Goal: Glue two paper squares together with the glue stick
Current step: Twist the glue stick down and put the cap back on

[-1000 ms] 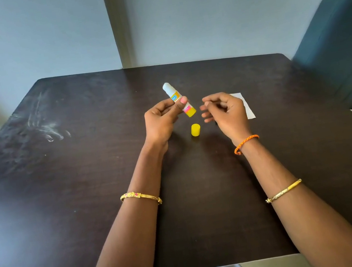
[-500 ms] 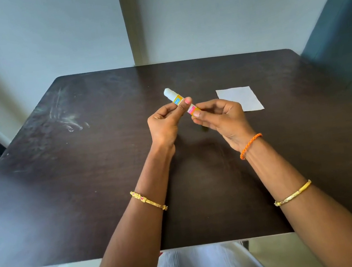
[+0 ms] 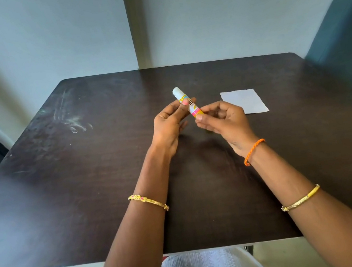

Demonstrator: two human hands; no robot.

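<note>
The dark tabletop point(image 3: 87, 194) runs from a near edge just ahead of the person's lap to a far edge set against a pale wall; its left side narrows toward the far corner, and a teal chair back point(image 3: 345, 35) stands off the far right corner. Wide stretches of bare surface lie left of the hands and between the forearms and the near edge; faint pale smears mark the far left area. Both hands are raised above the middle of the tabletop. The left hand point(image 3: 169, 127) grips the glue stick point(image 3: 186, 103) around its middle, thumb across the label. The right hand point(image 3: 224, 120) pinches the stick's lower yellow end between thumb and fingers. The stick is tilted, its uncapped whitish tip pointing up and away to the left. Its body is white with yellow, blue and pink label bands. One white paper square point(image 3: 244, 101) lies flat on the tabletop just beyond and right of the right hand, apart from it; whether a second sheet lies under it cannot be told.
</note>
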